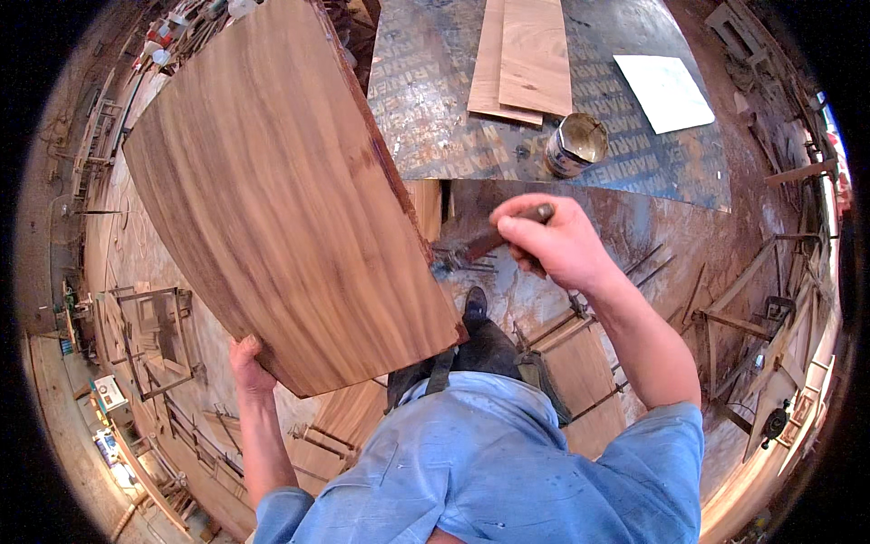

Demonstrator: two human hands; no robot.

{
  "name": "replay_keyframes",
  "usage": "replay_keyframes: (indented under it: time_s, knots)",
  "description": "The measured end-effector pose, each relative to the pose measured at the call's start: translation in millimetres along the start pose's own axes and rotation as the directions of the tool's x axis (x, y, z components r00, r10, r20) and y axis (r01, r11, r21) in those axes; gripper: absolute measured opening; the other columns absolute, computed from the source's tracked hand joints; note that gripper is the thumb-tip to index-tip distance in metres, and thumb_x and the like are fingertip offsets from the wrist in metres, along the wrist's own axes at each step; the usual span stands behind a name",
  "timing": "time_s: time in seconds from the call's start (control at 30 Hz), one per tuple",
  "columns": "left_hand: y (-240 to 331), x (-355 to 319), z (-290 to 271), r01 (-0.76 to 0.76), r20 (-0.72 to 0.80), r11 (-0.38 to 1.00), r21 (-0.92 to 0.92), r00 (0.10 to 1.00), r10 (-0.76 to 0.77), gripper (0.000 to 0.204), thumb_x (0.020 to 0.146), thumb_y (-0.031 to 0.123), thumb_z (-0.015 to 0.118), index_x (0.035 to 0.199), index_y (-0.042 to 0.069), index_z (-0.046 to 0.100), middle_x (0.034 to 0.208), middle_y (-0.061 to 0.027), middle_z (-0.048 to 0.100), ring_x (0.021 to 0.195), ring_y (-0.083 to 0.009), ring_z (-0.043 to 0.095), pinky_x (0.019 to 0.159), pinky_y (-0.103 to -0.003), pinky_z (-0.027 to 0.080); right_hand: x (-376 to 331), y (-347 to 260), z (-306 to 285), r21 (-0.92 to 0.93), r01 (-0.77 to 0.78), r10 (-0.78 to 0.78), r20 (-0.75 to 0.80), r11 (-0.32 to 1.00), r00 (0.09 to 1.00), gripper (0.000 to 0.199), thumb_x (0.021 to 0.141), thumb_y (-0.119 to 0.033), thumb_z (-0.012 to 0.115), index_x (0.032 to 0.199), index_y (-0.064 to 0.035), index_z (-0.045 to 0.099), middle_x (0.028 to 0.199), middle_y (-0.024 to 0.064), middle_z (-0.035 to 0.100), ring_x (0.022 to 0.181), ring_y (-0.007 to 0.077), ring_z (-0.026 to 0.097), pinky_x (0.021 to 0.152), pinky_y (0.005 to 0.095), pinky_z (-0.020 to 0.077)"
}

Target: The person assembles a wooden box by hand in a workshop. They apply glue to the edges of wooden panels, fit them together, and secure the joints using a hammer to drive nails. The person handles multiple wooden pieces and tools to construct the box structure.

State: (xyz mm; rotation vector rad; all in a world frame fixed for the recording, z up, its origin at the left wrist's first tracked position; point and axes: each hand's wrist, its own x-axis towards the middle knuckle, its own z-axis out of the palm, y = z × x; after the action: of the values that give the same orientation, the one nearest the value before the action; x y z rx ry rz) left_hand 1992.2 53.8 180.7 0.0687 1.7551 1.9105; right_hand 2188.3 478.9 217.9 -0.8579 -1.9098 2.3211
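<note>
A large wooden panel with striped brown grain is held up tilted in front of me. My left hand grips its lower left edge, thumb on the face and the other fingers hidden behind. My right hand is closed round a paintbrush, its brown part pointing left to the panel's right edge. That edge looks darker and wet, with dark smears along it and at the lower right corner. Whether the bristles touch the edge I cannot tell.
Ahead stands a dark printed-board table bearing an open tin, two stacked wooden boards and a white sheet. Clamped wooden panels lie low beside my legs. Frames and timber line the right side.
</note>
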Motion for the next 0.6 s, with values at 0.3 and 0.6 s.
replay_keyframes:
  time_s: [0.3,0.6]
  knots:
    - [-2,-3,11,-0.018,-0.043,0.999,-0.037,0.999,0.017,0.059,0.07,0.017,0.064,0.125,0.0,0.051,0.112,-0.0086,0.063,0.102,-0.0255,0.062,0.091,-0.04,0.049,13,-36,3,-0.059,0.306,-0.311,-0.131,0.95,0.941,0.018,0.087,-0.015,0.066,0.096,-0.0006,0.069,0.072,0.0,0.063,0.063,0.0053,0.055,0.056,0.0217,0.0445]
    - [-5,5,-3,-0.028,-0.024,0.999,-0.031,0.999,0.028,0.059,0.073,0.02,0.066,0.125,-0.001,0.05,0.116,-0.0087,0.062,0.106,-0.0253,0.061,0.092,-0.04,0.049,-21,1,8,-0.192,0.245,-0.254,-0.019,0.95,0.967,0.018,0.086,-0.012,0.066,0.095,0.003,0.068,0.084,0.0079,0.069,0.078,0.0089,0.061,0.07,0.0269,0.0503]
